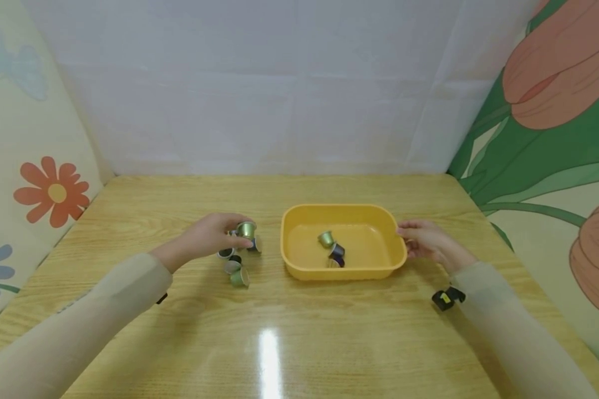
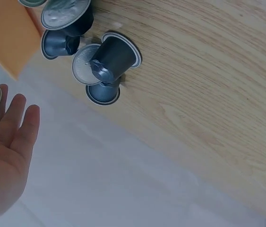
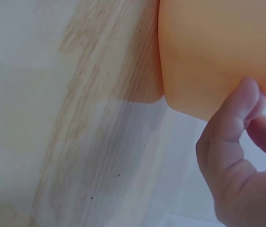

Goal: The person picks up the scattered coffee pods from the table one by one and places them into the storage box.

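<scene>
My left hand [image 1: 218, 235] pinches a green coffee capsule [image 1: 247, 229] between thumb and fingers, held above a small cluster of capsules on the table. In the left wrist view the held capsule shows only partly at the left edge. Dark capsules [image 2: 116, 56] lie and lean against each other there, and a light green capsule [image 1: 240, 277] lies on its side at the cluster's near edge. Right of it stands a yellow plastic basin [image 1: 344, 274]. Inside are a green capsule [image 1: 325, 239] and a few darker ones [image 1: 336, 250]. My right hand [image 1: 429, 242] grips the basin's right rim.
The wooden table [image 1: 359, 338] runs back to a white sheet [image 1: 259, 122]. Flower-printed panels [image 1: 55, 191] stand at both sides. A black device [image 1: 448, 297] is at the right wrist.
</scene>
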`<state>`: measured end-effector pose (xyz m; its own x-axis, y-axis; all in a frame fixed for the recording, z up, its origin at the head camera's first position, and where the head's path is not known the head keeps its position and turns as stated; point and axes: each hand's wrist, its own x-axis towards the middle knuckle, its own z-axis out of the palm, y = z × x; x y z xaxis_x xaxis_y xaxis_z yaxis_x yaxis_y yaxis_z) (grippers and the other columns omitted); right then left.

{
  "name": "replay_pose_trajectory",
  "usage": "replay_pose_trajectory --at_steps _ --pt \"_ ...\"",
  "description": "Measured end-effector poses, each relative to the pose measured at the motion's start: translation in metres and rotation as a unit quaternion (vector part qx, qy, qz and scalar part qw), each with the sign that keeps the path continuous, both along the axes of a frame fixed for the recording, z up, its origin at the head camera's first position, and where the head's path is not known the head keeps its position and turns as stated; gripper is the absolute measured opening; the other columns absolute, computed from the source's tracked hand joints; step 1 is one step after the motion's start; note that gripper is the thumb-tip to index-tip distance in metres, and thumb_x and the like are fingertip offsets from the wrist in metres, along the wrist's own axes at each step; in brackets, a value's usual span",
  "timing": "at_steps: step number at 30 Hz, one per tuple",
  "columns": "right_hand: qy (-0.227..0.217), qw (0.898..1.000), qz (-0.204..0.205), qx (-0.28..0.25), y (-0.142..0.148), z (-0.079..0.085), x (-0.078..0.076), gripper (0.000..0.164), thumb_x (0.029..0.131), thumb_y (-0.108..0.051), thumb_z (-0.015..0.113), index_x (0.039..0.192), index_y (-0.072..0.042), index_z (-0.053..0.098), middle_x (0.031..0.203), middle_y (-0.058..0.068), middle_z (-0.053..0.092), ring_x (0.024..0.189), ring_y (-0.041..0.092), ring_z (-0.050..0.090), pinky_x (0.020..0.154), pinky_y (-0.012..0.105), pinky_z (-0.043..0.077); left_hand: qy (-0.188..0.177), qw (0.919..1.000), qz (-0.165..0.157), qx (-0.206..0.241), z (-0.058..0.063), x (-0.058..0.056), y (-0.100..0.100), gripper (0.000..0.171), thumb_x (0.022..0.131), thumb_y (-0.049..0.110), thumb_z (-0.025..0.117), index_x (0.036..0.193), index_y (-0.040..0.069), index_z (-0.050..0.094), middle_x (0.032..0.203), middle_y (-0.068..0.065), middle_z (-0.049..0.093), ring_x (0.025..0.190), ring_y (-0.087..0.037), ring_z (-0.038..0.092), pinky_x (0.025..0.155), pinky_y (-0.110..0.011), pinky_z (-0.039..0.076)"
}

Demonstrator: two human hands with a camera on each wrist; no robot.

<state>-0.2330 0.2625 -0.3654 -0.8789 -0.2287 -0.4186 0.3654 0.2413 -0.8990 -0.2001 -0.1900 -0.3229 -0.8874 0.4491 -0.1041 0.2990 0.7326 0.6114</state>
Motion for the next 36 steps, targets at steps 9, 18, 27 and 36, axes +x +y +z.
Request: replay_pose_trajectory --at_steps 9,18,27,36 --pt "0.001 1.0 -0.002 0.004 0.0 0.001 0.001 0.047 0.103 -0.014 0.048 0.14 0.01 0.034 0.084 0.001 0.059 0.064 0.009 0.057 0.06 0.025 0.054 0.006 0.9997 -0.018 0.018 0.001 0.001 0.014 0.058 0.09 0.03 0.072 0.136 0.001 0.054 0.118 -0.012 0.065 0.107 -0.03 0.061 0.086 -0.046 0.052" --pt "0.005 1.0 0.007 0.005 0.0 0.0 0.0 0.046 0.103 -0.014 0.047 0.14 0.01 0.033 0.082 0.0 0.059 0.063 0.008 0.056 0.059 0.025 0.054 0.006 0.9986 -0.035 0.038 0.012 -0.001 0.03 0.048 0.093 0.024 0.069 0.133 0.002 0.056 0.132 -0.018 0.058 0.12 -0.038 0.054 0.094 -0.053 0.048" --pt "0.003 1.0 0.004 0.007 -0.002 0.001 0.001 0.046 0.103 -0.013 0.047 0.14 0.011 0.034 0.083 0.0 0.059 0.064 0.009 0.057 0.06 0.026 0.054 0.01 0.9978 -0.051 0.042 0.012 -0.003 0.041 0.05 0.091 0.02 0.072 0.133 -0.001 0.056 0.119 -0.012 0.065 0.108 -0.028 0.061 0.088 -0.045 0.052" --pt "0.004 1.0 0.001 0.0 -0.001 0.001 0.0 0.044 0.102 -0.012 0.048 0.138 0.011 0.035 0.082 0.0 0.06 0.063 0.008 0.057 0.059 0.024 0.054 0.001 0.997 -0.064 0.044 0.015 -0.002 0.062 0.042 0.09 0.023 0.072 0.126 0.004 0.061 0.113 -0.006 0.066 0.107 -0.025 0.061 0.085 -0.041 0.051"
